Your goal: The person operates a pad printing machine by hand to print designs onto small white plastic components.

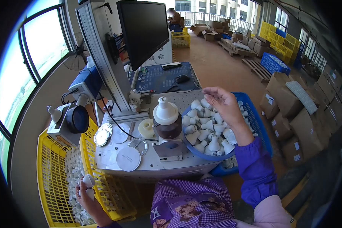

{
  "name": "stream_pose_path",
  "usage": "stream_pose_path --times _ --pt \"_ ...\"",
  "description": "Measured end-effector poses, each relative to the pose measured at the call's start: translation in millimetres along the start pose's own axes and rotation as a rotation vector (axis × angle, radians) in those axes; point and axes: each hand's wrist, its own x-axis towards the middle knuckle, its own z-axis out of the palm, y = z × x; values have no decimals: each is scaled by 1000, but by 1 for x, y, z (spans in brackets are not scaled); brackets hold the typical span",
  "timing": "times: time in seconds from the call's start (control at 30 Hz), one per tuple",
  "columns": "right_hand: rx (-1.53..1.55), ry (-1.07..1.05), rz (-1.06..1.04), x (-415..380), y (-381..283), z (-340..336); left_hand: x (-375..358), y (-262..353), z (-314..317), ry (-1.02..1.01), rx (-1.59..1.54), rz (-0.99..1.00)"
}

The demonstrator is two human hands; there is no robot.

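My left hand [88,203] is low on the left, above the yellow crate, with its fingers curled round two white lamp bulbs [89,181]. My right hand [223,105] hangs over the right side of a round blue basin [190,149] heaped with white spotlight bulbs [213,143]. Its fingers are stretched out and nothing shows in them. Between my hands, a larger white bulb housing [166,112] stands upright, cap up, on a dark round holder [168,130] on the bench.
Yellow crates [51,180] with many bulbs flank the bench's left side. Flat discs [128,159] lie on the bench top [114,167]. A monitor [143,30] and a metal column [102,57] rise behind. A blue crate [268,138] sits beside the basin; cardboard boxes [283,95] stand right.
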Motion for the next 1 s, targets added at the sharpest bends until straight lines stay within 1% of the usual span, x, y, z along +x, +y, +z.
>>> stream_pose_path --times 0.03,0.07,0.1,0.13,0.17,0.2,0.23,0.27,0.3,0.37,0.4,0.43,0.5,0.53,0.57,0.6,0.63,0.7,0.73,0.77,0.8,0.83,0.87,0.9,0.93,0.97,1.0 --pt "-10 20 7 -2 4 -13 1 6 3 0 307 263" --pt "-16 29 9 -6 6 -24 4 12 6 250 -140 -228" --pt "-100 -3 99 -12 8 -33 21 -9 -15 247 -296 -418" --pt "-182 -37 190 -18 9 -40 25 -13 -21 260 -256 -404" --pt "-185 -29 196 -25 9 -44 29 -17 -26 272 -217 -388" --pt "-378 -123 184 -32 7 -47 34 -28 -34 263 -217 -389" --pt "-571 -219 172 -40 6 -50 37 -42 -42 258 -221 -345" --pt "-604 -276 18 -49 15 -54 41 -56 -51 253 -223 -301" --pt "-605 -272 26 -56 16 -53 44 -68 -58 244 -222 -302" --pt "-858 -384 -150 -67 15 -51 48 -88 -69 263 -97 -343" --pt "-942 -444 -130 -69 18 -51 48 -96 -73 257 -41 -375" --pt "-945 -441 -128 -71 22 -51 48 -103 -77 254 -44 -374" --pt "-1101 -515 -91 -72 30 -48 48 -122 -88 220 126 -434" --pt "-1103 -513 -91 -71 33 -47 51 -134 -99 155 293 -449" --pt "-1129 -518 -117 -70 37 -46 47 -148 -107 154 291 -448" --pt "-1153 -523 -141 -70 38 -46 44 -150 -109 146 245 -506" --pt "-1153 -521 -141 -71 37 -46 41 -154 -112 140 197 -564" --pt "-1027 -340 -232 -71 31 -47 48 -191 -128 101 245 -563" --pt "-1029 -342 -234 -70 26 -47 51 -202 -133 55 268 -507" --pt "-884 -307 -142 -70 19 -48 50 -214 -138 10 290 -452" --pt "-739 -270 -49 -70 14 -48 46 -209 -133 12 289 -456" --pt "-740 -271 -48 -72 10 -47 43 -187 -118 59 394 -357" --pt "-573 -229 57 -76 7 -44 40 -164 -102 105 498 -255" --pt "-404 -186 159 -79 6 -41 38 -140 -88 105 498 -254" --pt "-402 -186 158 -83 12 -40 34 -114 -72 122 518 -177" --pt "-323 -168 156 -86 22 -39 29 -92 -55 139 537 -99" --pt "-244 -150 152 -88 27 -38 22 -75 -37 142 537 -98"
